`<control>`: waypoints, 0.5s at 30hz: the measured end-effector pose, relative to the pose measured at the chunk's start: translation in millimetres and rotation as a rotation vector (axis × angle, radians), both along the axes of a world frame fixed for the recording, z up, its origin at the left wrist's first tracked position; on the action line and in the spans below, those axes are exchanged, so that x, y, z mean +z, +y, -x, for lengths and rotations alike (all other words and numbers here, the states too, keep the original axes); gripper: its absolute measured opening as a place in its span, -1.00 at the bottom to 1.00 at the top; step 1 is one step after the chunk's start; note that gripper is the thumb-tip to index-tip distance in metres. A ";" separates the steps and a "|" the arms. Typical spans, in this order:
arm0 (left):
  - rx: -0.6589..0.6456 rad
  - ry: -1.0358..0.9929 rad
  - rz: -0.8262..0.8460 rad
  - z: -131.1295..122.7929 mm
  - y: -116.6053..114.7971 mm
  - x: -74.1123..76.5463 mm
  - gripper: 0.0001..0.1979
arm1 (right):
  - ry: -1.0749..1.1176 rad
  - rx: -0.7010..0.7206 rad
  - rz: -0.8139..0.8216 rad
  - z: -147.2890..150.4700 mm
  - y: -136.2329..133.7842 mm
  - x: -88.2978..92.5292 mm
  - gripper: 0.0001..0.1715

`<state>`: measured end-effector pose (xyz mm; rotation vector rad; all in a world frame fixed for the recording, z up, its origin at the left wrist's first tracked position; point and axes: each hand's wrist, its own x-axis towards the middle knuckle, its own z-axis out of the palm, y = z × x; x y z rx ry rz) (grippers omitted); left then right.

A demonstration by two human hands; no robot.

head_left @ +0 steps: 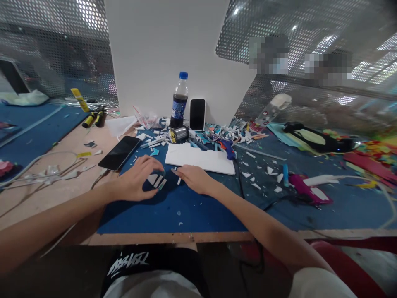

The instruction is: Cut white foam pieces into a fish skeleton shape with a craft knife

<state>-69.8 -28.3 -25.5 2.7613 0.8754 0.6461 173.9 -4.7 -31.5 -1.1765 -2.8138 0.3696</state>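
Note:
My left hand (139,179) rests on the blue mat (198,213), its thumb and fingers spread in a curve around several small white cut pieces (158,181). Close by, my right hand (195,179) is closed, with a thin greyish blade-like strip (175,171) poking out at its fingertips; the rest of that strip is hidden. A small white sliver (179,181) lies below the right fingertips. Just beyond the right hand is a flat white foam board (200,158) with a notched far edge.
A black phone (120,153) lies left of the mat. Behind the board are a spool (178,134), a dark soda bottle (179,101), a propped phone (197,114) and heaped scraps. A blue glue gun (228,148) and purple item (310,191) lie rightward; cables cross the table.

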 end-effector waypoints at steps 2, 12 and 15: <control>-0.135 -0.012 -0.152 -8.2 -2.2 -1.8 -0.75 | -0.036 0.016 -0.022 -0.3 -1.8 0.0 -0.66; -0.318 0.017 -0.355 -23.2 -12.2 -13.2 -0.86 | -0.124 0.091 -0.071 -0.5 -1.4 1.1 -0.76; -0.283 0.046 -0.339 -23.0 -11.5 -14.0 -0.84 | -0.132 0.098 -0.077 -0.6 -1.0 -0.2 -0.77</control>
